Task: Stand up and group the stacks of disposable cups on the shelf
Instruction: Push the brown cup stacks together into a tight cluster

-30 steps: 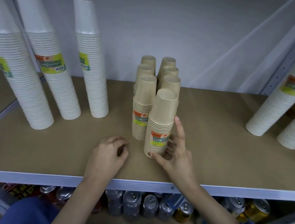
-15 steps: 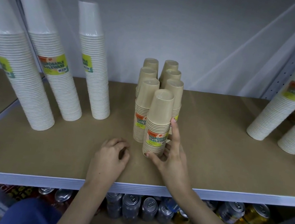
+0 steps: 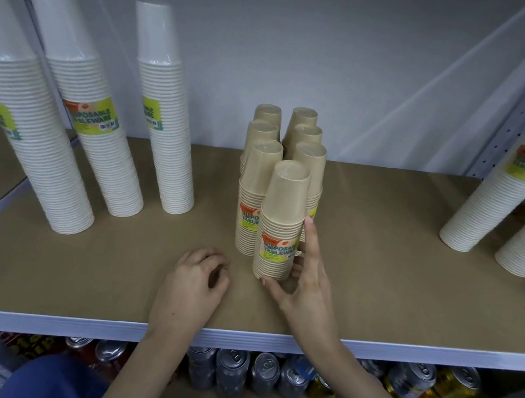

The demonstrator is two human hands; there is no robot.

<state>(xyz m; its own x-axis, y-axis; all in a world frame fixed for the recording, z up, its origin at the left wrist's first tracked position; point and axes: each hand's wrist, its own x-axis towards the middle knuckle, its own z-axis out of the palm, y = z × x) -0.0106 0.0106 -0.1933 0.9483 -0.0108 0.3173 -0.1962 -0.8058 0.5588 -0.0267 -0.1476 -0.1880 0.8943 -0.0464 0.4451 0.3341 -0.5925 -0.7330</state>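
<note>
Lower centre, my left hand [image 3: 192,286] rests on the shelf [image 3: 378,287], fingers curled on nothing. My right hand [image 3: 304,285] lays straight fingers against the front brown cup stack [image 3: 279,222], which stands upright at mid-frame and touches the brown cluster [image 3: 260,170] behind. Tall white stacks [image 3: 100,123] stand upper left.

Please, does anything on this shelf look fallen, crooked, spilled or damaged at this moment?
Nothing is fallen, spilled or damaged. Only the front stack of brown paper cups looks slightly odd: it stands before the two brown rows and seems lined up with neither, where the right hand touches it.
</note>
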